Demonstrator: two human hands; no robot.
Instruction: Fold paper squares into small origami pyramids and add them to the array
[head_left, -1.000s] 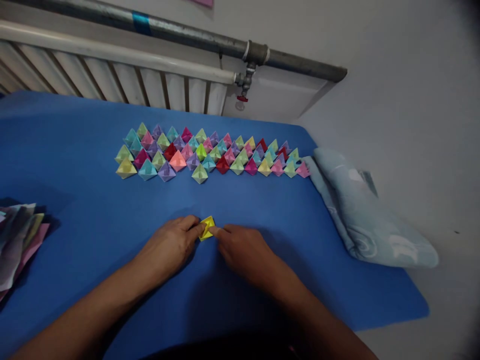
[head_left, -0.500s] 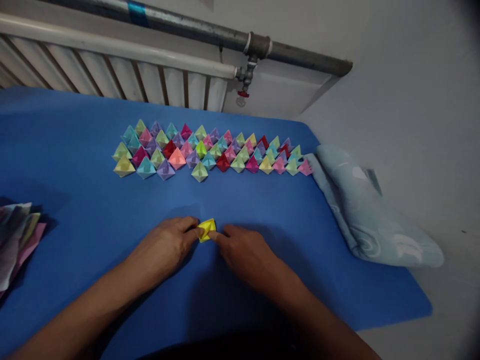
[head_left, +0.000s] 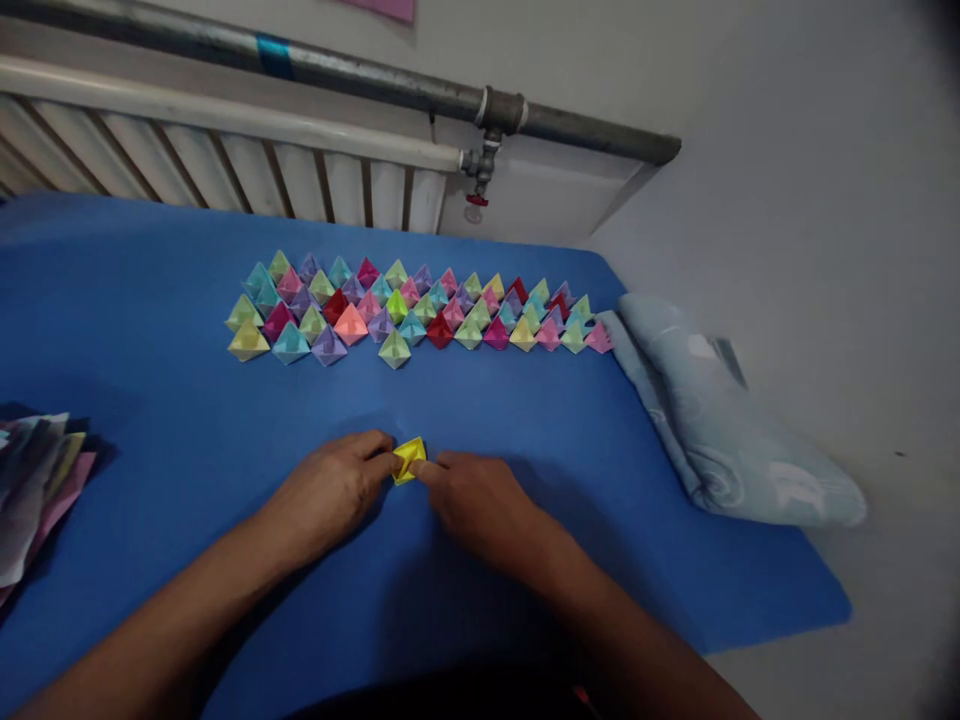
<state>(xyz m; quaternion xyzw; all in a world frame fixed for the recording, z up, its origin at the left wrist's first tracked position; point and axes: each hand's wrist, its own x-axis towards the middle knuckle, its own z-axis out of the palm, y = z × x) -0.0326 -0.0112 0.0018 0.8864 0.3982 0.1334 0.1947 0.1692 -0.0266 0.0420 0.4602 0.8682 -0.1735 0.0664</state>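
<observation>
A small yellow folded paper boat [head_left: 410, 456] is held low over the blue surface [head_left: 315, 600], in the middle of the view. My left hand [head_left: 341, 482] pinches its left side between thumb and fingers. From the right, my right hand [head_left: 469, 492] grips the opposite side, its index finger pressing on the boat's inside. Both hands are closed on the paper, and some fingertips are hidden. Beyond them stand rows of folded paper boats [head_left: 350, 325] in many colours, with a pale green boat [head_left: 394, 349] at the front of the rows.
A stack of coloured paper sheets [head_left: 45, 490] lies at the left edge. On the right, a folded pale blue blanket [head_left: 720, 430] rests by the wall. A white radiator [head_left: 247, 170], a metal pipe [head_left: 390, 85] and a red-handled valve [head_left: 480, 185] run along the back.
The view has tilted slightly up and shifted a little to the right. Both hands keep nearly the same hold on the yellow paper boat.
</observation>
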